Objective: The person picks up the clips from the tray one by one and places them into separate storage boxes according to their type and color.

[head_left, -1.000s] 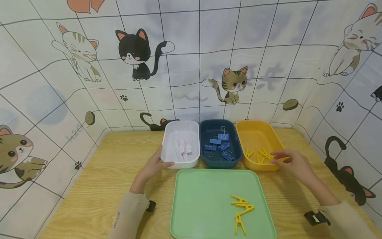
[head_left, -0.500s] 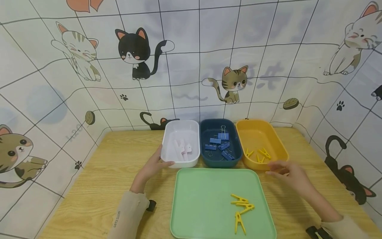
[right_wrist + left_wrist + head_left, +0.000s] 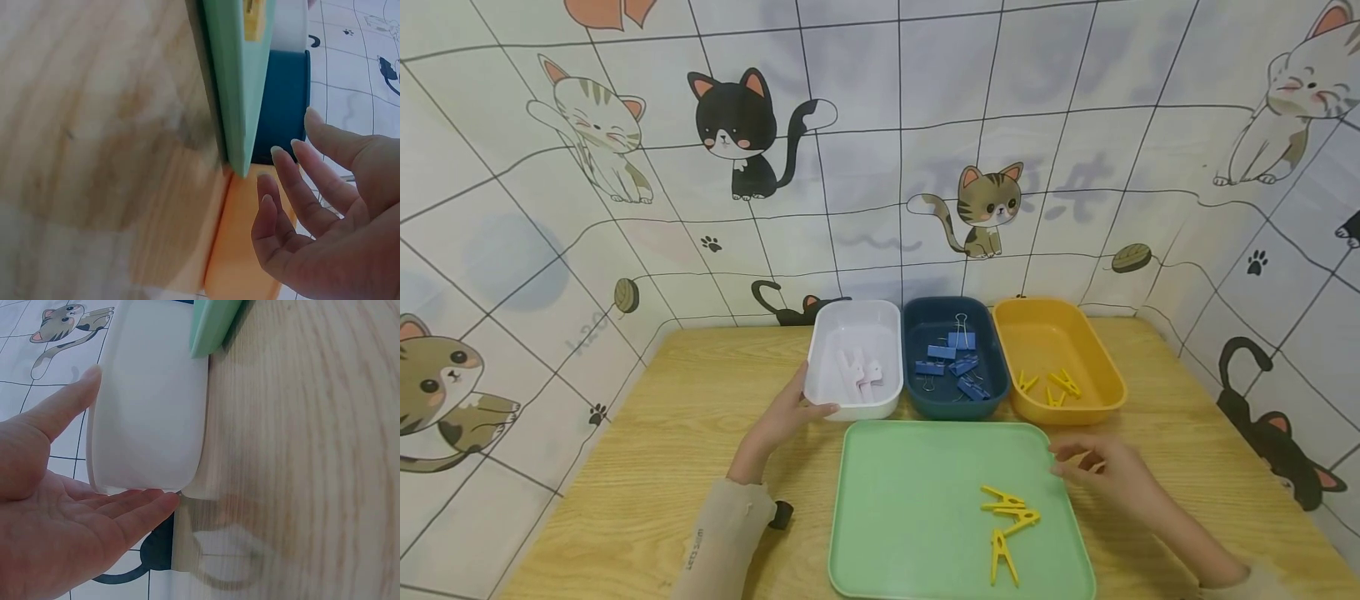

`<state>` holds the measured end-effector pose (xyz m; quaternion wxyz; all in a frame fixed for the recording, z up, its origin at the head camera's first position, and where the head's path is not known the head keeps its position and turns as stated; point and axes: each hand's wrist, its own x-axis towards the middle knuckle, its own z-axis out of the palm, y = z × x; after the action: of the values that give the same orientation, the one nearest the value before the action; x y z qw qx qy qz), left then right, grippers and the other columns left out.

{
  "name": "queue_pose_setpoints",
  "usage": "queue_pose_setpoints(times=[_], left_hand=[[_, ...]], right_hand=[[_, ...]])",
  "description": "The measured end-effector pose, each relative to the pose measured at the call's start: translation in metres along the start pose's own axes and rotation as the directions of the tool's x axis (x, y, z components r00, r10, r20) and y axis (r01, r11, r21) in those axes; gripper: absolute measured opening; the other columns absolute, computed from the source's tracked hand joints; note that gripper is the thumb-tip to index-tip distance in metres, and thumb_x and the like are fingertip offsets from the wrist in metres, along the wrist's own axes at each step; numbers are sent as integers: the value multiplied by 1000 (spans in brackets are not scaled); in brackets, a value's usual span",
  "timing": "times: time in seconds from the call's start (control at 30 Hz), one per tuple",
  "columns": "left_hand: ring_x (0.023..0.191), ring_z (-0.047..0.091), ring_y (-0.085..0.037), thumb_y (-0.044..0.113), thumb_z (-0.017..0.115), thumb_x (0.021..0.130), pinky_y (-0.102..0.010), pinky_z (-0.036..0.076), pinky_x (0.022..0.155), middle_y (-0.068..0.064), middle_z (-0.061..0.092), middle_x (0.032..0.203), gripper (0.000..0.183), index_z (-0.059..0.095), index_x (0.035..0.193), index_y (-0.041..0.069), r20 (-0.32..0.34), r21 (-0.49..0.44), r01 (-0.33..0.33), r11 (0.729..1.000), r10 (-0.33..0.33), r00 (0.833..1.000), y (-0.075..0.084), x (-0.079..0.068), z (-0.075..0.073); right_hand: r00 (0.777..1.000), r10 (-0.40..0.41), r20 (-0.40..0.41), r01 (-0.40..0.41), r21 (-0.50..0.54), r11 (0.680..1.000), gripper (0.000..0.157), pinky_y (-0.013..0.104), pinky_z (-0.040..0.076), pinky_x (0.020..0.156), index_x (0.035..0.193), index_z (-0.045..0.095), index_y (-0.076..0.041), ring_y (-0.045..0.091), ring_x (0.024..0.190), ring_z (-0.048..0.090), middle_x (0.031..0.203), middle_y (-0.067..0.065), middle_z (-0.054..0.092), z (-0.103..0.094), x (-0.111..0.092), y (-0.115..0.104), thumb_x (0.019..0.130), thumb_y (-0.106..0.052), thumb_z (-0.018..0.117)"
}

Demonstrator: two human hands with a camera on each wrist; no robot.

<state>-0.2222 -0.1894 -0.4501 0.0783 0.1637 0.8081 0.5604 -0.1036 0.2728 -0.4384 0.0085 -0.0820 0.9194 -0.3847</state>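
My left hand [image 3: 784, 417] rests at the near left corner of a white bin [image 3: 857, 412]; its fairly straight fingers [image 3: 140, 519] touch the side and the thumb lies at the rim. Pale clips [image 3: 860, 375] lie inside that bin. Over the far right corner of a green tray [image 3: 910, 500] hovers my right hand [image 3: 1112, 475], fingers loosely bent and nothing visible between them. Three yellow clothespins [image 3: 1000, 557] lie on the tray's right part. Behind the right hand, a yellow bin [image 3: 1060, 333] holds a few more yellow clothespins [image 3: 1064, 383].
Between the white and yellow bins stands a dark blue bin [image 3: 955, 410] with several blue binder clips [image 3: 964, 365]. All three bins line up along the back of the wooden table [image 3: 700, 400], against a cat-patterned wall covering [image 3: 865, 183].
My right hand has drawn back from the yellow bin, moving toward me and left to the tray's corner. The left hand and the clothespins stay where they were.
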Motion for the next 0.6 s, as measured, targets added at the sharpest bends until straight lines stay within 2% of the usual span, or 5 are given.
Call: queue_pose_setpoints(times=[0.2, 0.4, 0.6], left_hand=[[142, 29, -42, 12, 73, 90, -60, 23, 113, -18, 21, 161, 96, 8, 160, 16, -1, 18, -5, 1000, 5, 1000, 0, 0, 0], [141, 30, -42, 12, 73, 90, -60, 24, 113, -19, 22, 161, 95, 9, 160, 16, 4, 12, -24, 1000, 24, 1000, 0, 0, 0], [142, 29, -43, 10, 72, 90, -60, 22, 114, -20, 22, 160, 94, 9, 160, 10, -2, 7, -8, 1000, 8, 1000, 0, 0, 0]], right_hand=[[994, -66, 89, 61, 65, 996, 24, 26, 52, 63, 106, 73, -6, 8, 75, 59, 100, 5, 72, 9, -5, -3, 88, -22, 76], [985, -43, 166, 27, 99, 995, 26, 24, 49, 62, 107, 73, -7, 8, 74, 55, 99, 3, 71, 15, -9, -3, 86, -23, 77], [974, -67, 215, 45, 104, 994, 28, 24, 45, 59, 104, 73, -8, 7, 69, 50, 95, 0, 71, 20, -10, -1, 82, -24, 80]])
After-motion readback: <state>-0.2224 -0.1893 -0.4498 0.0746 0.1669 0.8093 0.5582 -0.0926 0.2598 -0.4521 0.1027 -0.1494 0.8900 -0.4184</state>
